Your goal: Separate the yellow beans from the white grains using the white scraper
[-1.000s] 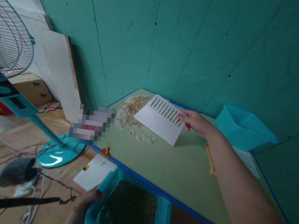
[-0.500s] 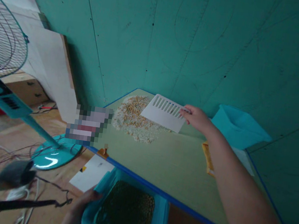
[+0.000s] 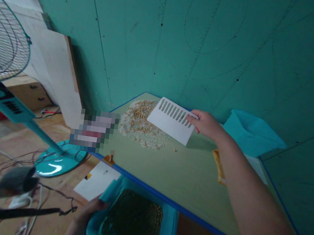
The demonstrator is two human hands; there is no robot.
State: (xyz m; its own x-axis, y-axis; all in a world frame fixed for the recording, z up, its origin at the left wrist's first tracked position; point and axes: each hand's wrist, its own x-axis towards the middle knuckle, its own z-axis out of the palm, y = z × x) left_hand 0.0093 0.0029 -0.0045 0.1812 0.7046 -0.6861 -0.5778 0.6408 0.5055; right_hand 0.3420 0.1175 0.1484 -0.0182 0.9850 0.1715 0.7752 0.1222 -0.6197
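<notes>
left hand (image 3: 90,209) gripping the rim of the teal bin (image 3: 133,223), below the table (image 3: 166,173) edge; grain pile (image 3: 141,121) in the far corner; slotted scraper (image 3: 172,119) right beside it, pinched by the right hand (image 3: 207,124); a sloppy sweep could fling grains past the bin

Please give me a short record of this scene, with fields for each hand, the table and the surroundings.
Right hand: holds white slotted scraper, tilted, at grain pile
Left hand: grip on teal tray of dark beans, below table edge
Table: green, blue-edged; teal bin and yellow strip at right
Surroundings: standing fan at left, cables on floor
</notes>
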